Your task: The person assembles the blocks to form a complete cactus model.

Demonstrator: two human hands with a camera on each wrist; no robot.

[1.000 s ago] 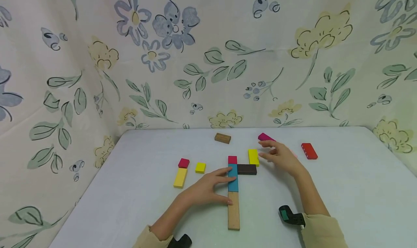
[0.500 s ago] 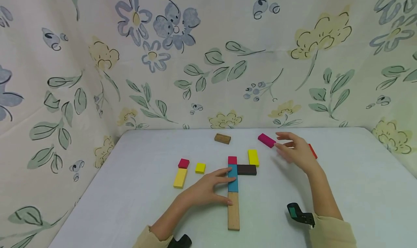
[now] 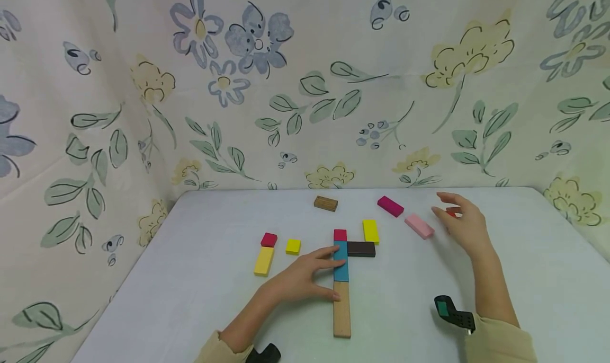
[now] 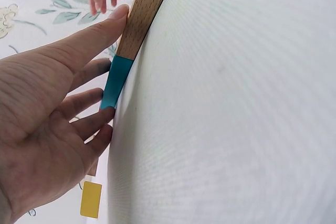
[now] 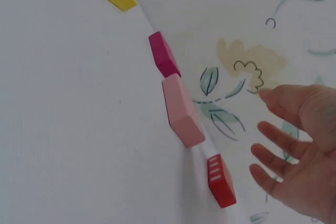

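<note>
My left hand [image 3: 297, 278] rests along a row of blocks lying end to end. Its extended fingers touch the blue block [image 3: 341, 270], and the thumb tip touches the long plain wooden block [image 3: 341, 318]. At the row's far end is a small crimson block [image 3: 340, 235], and a dark brown block [image 3: 361, 249] juts out to the right. Over the right side of the table, my right hand [image 3: 464, 225] hovers with parted fingers, holding nothing. It mostly hides a red block in the head view; the right wrist view shows that red block [image 5: 221, 181] with white marks, apart from the fingers.
A pink block [image 3: 419, 226], a magenta block [image 3: 390, 206] and a yellow block [image 3: 370, 231] lie right of the row. Farther back is a brown wood-grain block [image 3: 326, 203]. Leftward lie a red block [image 3: 269, 239], a small yellow one [image 3: 293, 246] and a longer yellow one [image 3: 263, 261].
My right hand has moved rightward from beside the yellow block, past the magenta and pink blocks, to above the red block. The pink block is uncovered. My left hand stays put.
</note>
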